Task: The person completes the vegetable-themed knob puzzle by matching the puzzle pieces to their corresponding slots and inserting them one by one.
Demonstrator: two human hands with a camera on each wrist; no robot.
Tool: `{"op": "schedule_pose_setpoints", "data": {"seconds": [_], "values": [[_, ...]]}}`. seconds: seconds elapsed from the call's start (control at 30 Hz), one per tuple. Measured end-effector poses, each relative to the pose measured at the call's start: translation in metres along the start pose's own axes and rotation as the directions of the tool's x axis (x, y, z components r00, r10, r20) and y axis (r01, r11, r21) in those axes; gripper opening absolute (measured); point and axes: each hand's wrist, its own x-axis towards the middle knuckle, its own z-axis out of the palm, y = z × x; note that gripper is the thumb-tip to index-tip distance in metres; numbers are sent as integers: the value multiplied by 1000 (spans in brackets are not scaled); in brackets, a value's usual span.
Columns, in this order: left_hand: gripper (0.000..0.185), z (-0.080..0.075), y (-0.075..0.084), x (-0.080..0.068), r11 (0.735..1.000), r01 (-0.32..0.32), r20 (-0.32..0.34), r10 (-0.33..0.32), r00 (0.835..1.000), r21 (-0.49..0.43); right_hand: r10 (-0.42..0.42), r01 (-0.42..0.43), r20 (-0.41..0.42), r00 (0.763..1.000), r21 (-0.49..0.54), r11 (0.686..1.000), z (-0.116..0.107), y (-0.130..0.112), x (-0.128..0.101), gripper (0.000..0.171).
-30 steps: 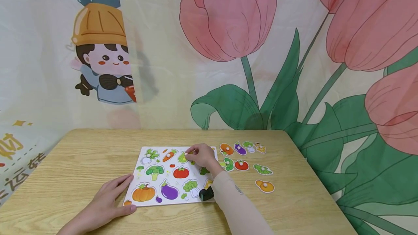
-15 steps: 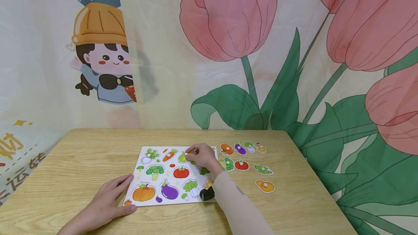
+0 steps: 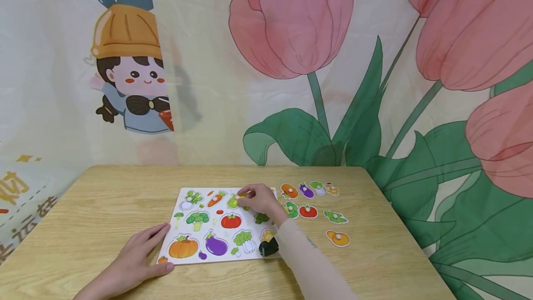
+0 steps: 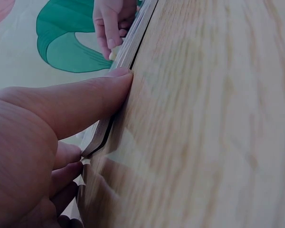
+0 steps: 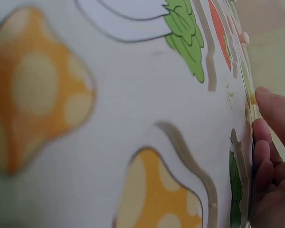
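A white vegetable puzzle board (image 3: 174,231) lies on the wooden table (image 3: 104,198). My right hand (image 3: 258,199) reaches over its far edge and pinches the small knob of a green vegetable piece (image 3: 232,202) in the top row. In the right wrist view its fingertips (image 5: 270,142) sit at the board's edge, past printed orange mushrooms (image 5: 38,90). My left hand (image 3: 133,258) lies flat on the table at the board's near left corner. Its thumb (image 4: 85,102) touches the board's edge (image 4: 133,42).
Several loose vegetable pieces lie right of the board, among them a tomato (image 3: 308,210), an eggplant (image 3: 306,190) and an orange piece (image 3: 338,238). A black wrist camera (image 3: 268,247) sits on my right forearm. A printed curtain (image 3: 291,59) hangs behind the table.
My right forearm and its wrist camera have shifted slightly to the right. Both hands stay where they were.
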Motion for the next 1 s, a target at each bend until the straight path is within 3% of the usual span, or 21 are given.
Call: {"op": "schedule_pose_setpoints", "data": {"seconds": [0.17,0.47,0.73,1.0], "values": [[103,0,0,-1,1000,7,2,-7,1000,2,-64,64,28,998,3,998,-8,5,0,23],[102,-1,2,-1,1000,4,0,-4,1000,1,-102,100,86,991,20,995,-35,3,-10,32],[103,-2,5,1,1000,17,9,-17,1000,10,-185,187,80,980,-21,982,-83,-1,-27,33],[103,-3,4,0,1000,13,3,-13,1000,3,-214,219,61,975,-96,971,-128,15,-41,26]]}}
